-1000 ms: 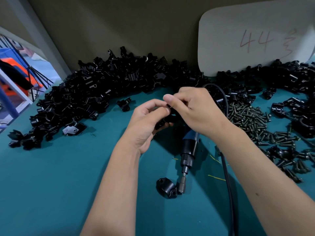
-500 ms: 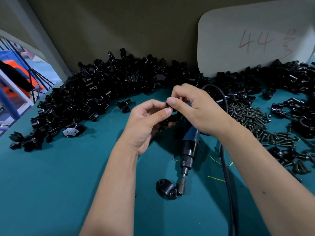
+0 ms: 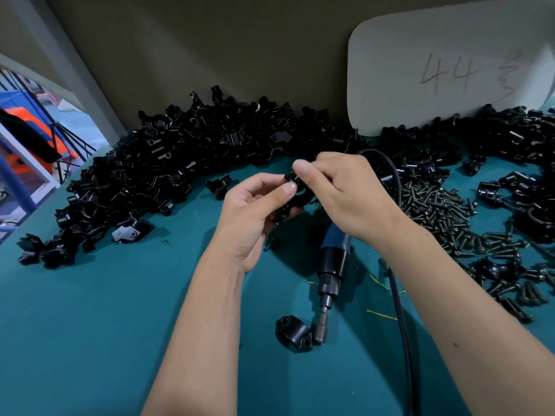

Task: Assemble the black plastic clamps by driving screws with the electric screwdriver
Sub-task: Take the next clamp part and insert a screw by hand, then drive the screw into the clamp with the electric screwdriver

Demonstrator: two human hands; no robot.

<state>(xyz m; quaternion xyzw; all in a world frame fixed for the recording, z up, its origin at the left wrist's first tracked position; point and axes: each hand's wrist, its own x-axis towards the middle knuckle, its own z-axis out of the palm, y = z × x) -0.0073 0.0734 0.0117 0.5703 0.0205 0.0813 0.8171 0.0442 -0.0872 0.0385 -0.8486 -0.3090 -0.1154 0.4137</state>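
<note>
My left hand (image 3: 255, 214) grips a black plastic clamp (image 3: 295, 199) above the green table, thumb on its top. My right hand (image 3: 345, 193) pinches the clamp's upper end with thumb and forefinger; whether a screw sits between those fingertips is hidden. The electric screwdriver (image 3: 332, 265), blue and black, lies on the table under my right wrist, bit pointing towards me. A single clamp half (image 3: 294, 333) lies right beside the bit's tip. Its black cable (image 3: 401, 310) runs along my right forearm.
A big heap of black clamp parts (image 3: 180, 163) lines the back wall and spreads to the left. A pile of dark screws (image 3: 444, 211) lies at the right, with more clamps (image 3: 516, 193) beyond. A white card marked 44 (image 3: 444, 64) leans on the wall.
Both hands with the clamp have lifted slightly and shifted away from me. My right thumb and forefinger have closed on the clamp's top end. The screwdriver has not moved.
</note>
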